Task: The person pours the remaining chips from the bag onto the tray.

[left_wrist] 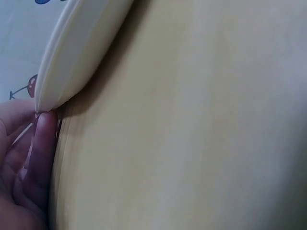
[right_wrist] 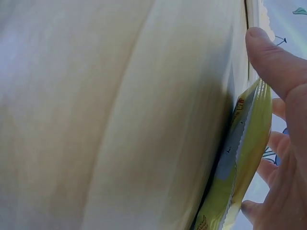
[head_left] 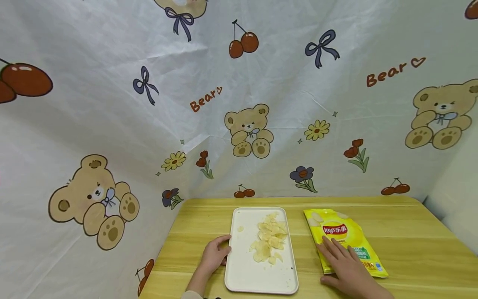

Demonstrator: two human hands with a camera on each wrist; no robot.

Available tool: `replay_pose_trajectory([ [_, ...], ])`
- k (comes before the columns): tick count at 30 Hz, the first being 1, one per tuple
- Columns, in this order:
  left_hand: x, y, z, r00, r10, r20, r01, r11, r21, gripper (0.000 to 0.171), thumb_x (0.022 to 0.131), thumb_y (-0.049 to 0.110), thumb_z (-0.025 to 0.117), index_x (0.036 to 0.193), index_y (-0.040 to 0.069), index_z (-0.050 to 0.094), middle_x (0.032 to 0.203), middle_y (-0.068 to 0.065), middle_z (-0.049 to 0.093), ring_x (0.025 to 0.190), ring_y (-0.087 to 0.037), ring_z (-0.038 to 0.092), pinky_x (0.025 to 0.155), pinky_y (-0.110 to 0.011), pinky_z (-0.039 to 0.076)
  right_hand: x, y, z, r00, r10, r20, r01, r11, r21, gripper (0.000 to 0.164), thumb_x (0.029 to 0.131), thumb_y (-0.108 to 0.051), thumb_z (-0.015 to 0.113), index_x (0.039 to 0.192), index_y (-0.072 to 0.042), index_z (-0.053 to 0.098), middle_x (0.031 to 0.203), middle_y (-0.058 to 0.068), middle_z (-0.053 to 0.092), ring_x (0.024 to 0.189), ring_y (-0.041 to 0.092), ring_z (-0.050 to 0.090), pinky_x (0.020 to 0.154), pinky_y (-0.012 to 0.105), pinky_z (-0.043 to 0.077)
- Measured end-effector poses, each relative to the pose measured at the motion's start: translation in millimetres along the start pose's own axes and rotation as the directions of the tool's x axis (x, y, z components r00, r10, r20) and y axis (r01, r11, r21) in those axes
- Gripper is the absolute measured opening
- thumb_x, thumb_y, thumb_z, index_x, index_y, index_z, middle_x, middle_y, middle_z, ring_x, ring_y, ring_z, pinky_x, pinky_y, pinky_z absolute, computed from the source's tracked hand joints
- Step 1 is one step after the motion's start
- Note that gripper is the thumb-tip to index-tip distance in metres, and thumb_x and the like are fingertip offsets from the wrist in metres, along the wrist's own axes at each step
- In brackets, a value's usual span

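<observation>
A white rectangular tray (head_left: 239, 278) lies on the wooden table with a pile of potato chips (head_left: 269, 237) on its right half and crumbs around it. My left hand (head_left: 215, 255) is at the tray's left edge. In the left wrist view, the left hand (left_wrist: 24, 158) pinches the rim of the tray (left_wrist: 72, 57), fingertips right at its underside. To the right lies a yellow Lay's chip bag (head_left: 345, 236). Over its lower part my right hand (head_left: 347, 268) is spread, fingers extended. In the right wrist view, the right hand (right_wrist: 283, 124) overlaps the bag (right_wrist: 240, 158).
The wooden table (head_left: 418, 241) meets a white cloth backdrop (head_left: 280, 83) printed with bears, bows, cherries and flowers at its far edge. The same cloth hangs along the left side. Table surface shows between the tray and the bag.
</observation>
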State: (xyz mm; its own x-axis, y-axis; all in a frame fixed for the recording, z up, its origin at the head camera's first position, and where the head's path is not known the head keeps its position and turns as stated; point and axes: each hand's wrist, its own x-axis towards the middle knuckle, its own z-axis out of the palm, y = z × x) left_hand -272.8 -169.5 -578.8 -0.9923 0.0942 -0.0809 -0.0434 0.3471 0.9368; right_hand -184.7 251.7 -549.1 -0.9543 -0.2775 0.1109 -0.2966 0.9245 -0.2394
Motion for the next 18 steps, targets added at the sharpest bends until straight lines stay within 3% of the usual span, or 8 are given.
replay_pose_trajectory([
  [9,-0.1,-0.2,4.0,1.000,-0.002,0.016,0.002,1.000,0.004,0.048,0.093,0.007,0.065,0.140,0.006,0.056,0.062,-0.005,0.057,0.049,-0.011,0.058,0.048,-0.030,0.056,-0.8,1.1,-2.0,0.997,-0.011,-0.079,0.008,0.999,-0.037,0.084,0.075,-0.060,0.076,0.146,-0.021,0.053,0.159,0.012,0.039,0.141,0.040,0.040,0.107,0.075,0.029],
  [13,-3.6,6.6,4.0,1.000,-0.011,0.011,0.011,0.999,0.035,0.048,0.094,0.010,0.065,0.140,0.004,0.056,0.107,-0.019,0.069,0.055,-0.012,0.061,0.048,-0.030,0.056,-2.5,0.1,-3.2,0.996,-0.014,-0.091,0.009,0.998,-0.054,0.081,0.075,-0.060,0.077,0.144,-0.023,0.054,0.158,0.012,0.040,0.140,0.039,0.043,0.105,0.075,0.033],
  [16,-6.1,14.1,2.6,1.000,-0.017,0.016,0.015,0.997,0.071,0.047,0.095,0.013,0.063,0.141,0.003,0.055,0.139,-0.021,0.056,0.061,-0.013,0.063,0.049,-0.030,0.056,-3.7,-1.4,-4.2,0.996,-0.003,-0.085,-0.002,0.998,-0.056,0.082,0.074,-0.061,0.077,0.143,-0.023,0.055,0.158,0.012,0.041,0.139,0.040,0.043,0.105,0.075,0.033],
  [18,-7.6,18.8,1.2,0.999,-0.025,0.024,0.023,0.996,0.090,0.047,0.096,0.013,0.062,0.141,0.002,0.054,0.143,-0.023,0.052,0.065,-0.014,0.064,0.050,-0.029,0.057,-4.3,-1.6,-4.3,0.997,0.010,-0.080,-0.014,0.999,-0.051,0.082,0.074,-0.061,0.077,0.143,-0.024,0.055,0.158,0.012,0.040,0.139,0.039,0.042,0.106,0.076,0.032],
])
